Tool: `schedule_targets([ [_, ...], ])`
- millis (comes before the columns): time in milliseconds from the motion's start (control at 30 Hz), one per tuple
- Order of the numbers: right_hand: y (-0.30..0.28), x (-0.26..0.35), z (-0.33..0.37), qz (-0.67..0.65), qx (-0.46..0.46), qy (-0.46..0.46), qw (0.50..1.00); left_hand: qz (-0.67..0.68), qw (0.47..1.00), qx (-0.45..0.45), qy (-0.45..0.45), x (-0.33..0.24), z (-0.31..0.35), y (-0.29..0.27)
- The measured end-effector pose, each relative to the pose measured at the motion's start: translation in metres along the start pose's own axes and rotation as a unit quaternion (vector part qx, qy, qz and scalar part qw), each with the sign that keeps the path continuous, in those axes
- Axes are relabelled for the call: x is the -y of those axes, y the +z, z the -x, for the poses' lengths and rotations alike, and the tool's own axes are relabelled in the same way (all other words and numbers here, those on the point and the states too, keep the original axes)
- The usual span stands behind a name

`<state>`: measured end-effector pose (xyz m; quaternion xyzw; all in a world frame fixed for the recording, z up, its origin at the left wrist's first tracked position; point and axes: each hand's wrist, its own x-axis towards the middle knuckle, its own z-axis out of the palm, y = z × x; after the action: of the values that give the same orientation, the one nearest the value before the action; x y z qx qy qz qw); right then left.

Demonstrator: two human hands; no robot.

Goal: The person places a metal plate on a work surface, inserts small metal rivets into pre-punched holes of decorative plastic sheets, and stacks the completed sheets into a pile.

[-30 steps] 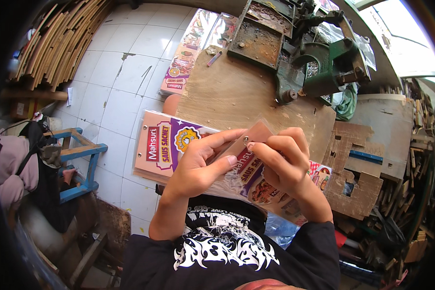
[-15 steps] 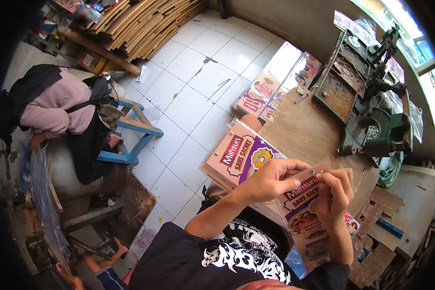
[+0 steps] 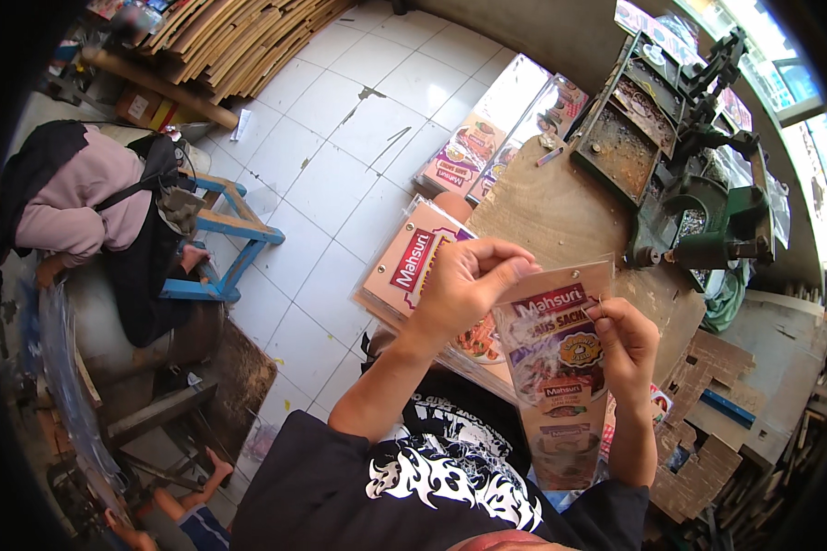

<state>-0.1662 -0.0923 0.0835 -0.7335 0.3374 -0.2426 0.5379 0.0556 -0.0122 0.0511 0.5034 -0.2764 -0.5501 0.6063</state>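
A long printed card in clear plastic (image 3: 556,367), pink and purple with food pictures, lies tilted before me, its lower end toward my lap. My left hand (image 3: 478,285) is closed, thumb and forefinger pinched at the card's top edge. At the card's right edge, below the top corner, my right hand (image 3: 627,340) pinches a small metal hook-like piece (image 3: 600,301), partly hidden by the fingers. A small eyelet (image 3: 575,275) shows near the card's top. Beneath and left of my left hand sits a stack of similar printed cards (image 3: 400,262) with metal eyelets.
A wooden worktop (image 3: 547,211) bears a dark green metal press (image 3: 717,220) and a parts tray (image 3: 616,129). More printed stacks (image 3: 473,147) lie beyond. At left, a person (image 3: 87,197) bends near a blue stool (image 3: 234,230). Cut boards (image 3: 717,395) stand at right.
My left hand has moved up and left off the card's face to its top edge. My right hand has shifted down from the top to the right edge. The view has shifted slightly.
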Motion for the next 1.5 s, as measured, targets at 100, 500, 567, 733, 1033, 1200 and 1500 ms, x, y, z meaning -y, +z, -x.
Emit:
schedule_targets([
  [100, -0.001, -0.002, 0.0, -0.046, -0.02, -0.012, 0.999, 0.038, 0.988, -0.118, 0.089, -0.01, 0.002, -0.014],
  [500, 0.001, -0.001, -0.003, -0.089, -0.024, 0.041, 0.995, -0.41, 0.832, -0.324, 0.184, -0.02, 0.013, -0.114],
  [567, 0.003, 0.0, -0.005, -0.088, -0.027, 0.042, 0.995, -0.421, 0.845, -0.291, 0.153, -0.021, 0.015, -0.107],
  [733, 0.005, 0.003, -0.007, -0.092, -0.041, 0.043, 0.994, -0.466, 0.824, -0.276, 0.167, -0.016, 0.01, -0.097],
  [1033, 0.005, 0.007, -0.009, -0.104, -0.04, -0.005, 0.994, -0.216, 0.96, -0.103, 0.148, -0.004, 0.019, -0.024],
  [1200, 0.0, 0.009, -0.006, -0.105, -0.044, -0.014, 0.993, -0.017, 0.998, 0.005, 0.068, 0.0, 0.02, -0.009],
  [1500, 0.003, 0.009, -0.009, -0.114, -0.039, -0.009, 0.993, 0.039, 0.998, -0.021, 0.048, 0.006, 0.012, -0.005],
])
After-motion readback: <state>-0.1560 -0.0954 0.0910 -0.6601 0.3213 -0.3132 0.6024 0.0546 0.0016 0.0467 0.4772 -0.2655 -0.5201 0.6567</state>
